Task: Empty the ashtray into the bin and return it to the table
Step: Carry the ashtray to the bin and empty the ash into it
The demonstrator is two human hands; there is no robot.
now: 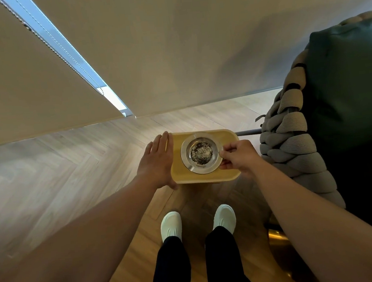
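Observation:
A round metal ashtray (187, 160) with grey and dark ash in its bowl sits on a small yellow table (205, 177) in front of me. My right hand (237, 156) pinches the ashtray's right rim between thumb and fingers. My left hand (157, 161) lies flat and open against the table's left edge, holding nothing. No bin shows in the head view.
A woven grey chair with a dark green cushion (344, 97) stands close on the right. A beige wall with roller blinds (42, 85) is ahead. Wooden herringbone floor (60, 173) spreads to the left. My white shoes (171, 224) stand just below the table.

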